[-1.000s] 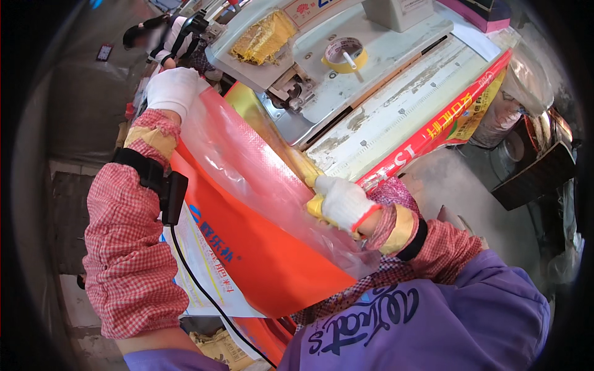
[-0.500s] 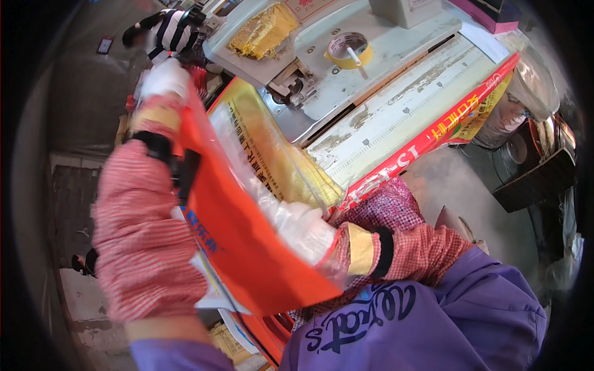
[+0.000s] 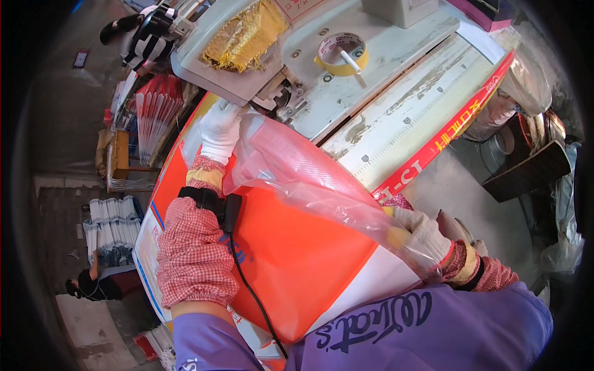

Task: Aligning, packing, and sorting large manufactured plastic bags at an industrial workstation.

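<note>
An orange and white printed sack (image 3: 297, 256) with a clear plastic liner (image 3: 297, 161) along its upper edge stretches between my two hands, in front of a sewing machine (image 3: 346, 105). My left hand (image 3: 221, 131), in a white glove, is closed on the sack's left corner, close to the machine's needle area (image 3: 281, 99). At the other end of that edge, my right hand (image 3: 426, 238), in a pale glove, grips the sack's right corner; clear film partly covers its fingers. A black cord (image 3: 250, 287) runs down over the sack from a dark device at my left wrist.
On the machine bed lie a tape roll (image 3: 341, 54) with a white stick and a yellow woven scrap (image 3: 246, 36). A red strip (image 3: 448, 133) edges the worktop. Stacked folded bags (image 3: 159, 111) stand left. Two people (image 3: 151, 37) are at the left side.
My left hand has come down and right, toward the machine. The right hand has moved right, spreading the sack, which now lies wider and flatter with its pinkish clear liner showing.
</note>
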`<state>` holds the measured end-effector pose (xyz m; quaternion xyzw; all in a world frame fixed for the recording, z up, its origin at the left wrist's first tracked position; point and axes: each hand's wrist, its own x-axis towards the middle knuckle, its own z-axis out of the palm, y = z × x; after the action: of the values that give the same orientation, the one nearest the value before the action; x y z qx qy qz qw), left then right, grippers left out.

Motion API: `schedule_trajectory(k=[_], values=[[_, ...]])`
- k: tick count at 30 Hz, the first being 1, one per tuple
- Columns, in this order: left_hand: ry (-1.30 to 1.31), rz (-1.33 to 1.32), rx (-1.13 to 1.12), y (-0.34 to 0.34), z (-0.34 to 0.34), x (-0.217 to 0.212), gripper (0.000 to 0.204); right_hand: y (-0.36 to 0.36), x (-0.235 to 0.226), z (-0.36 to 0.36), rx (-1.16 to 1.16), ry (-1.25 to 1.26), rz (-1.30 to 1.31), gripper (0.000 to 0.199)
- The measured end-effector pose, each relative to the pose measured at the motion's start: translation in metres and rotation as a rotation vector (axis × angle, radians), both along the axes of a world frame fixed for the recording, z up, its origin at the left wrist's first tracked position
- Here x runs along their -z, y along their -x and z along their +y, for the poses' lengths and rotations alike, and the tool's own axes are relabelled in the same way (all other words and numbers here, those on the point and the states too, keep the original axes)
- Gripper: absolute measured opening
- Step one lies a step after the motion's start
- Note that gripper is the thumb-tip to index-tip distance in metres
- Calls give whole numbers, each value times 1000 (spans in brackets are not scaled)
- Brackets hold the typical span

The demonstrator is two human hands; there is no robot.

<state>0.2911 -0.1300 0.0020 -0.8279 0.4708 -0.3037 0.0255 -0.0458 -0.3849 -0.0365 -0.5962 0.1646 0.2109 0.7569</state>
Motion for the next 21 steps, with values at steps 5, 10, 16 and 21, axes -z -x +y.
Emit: schedule_trajectory(k=[5, 10, 16, 21], values=[[-111, 59, -52, -10, -7, 6, 3, 3, -27, 1, -14, 569, -245, 17], [-252, 136, -26, 14, -7, -23, 9, -2, -29, 1, -306, 1036, -436, 29], [-193, 620, -265, 41, -3, -30, 20, 14, -40, -1, -375, 1088, -444, 32], [-131, 514, -284, 11, -13, -22, 18, 2, -37, 2, -487, 1385, -687, 34]])
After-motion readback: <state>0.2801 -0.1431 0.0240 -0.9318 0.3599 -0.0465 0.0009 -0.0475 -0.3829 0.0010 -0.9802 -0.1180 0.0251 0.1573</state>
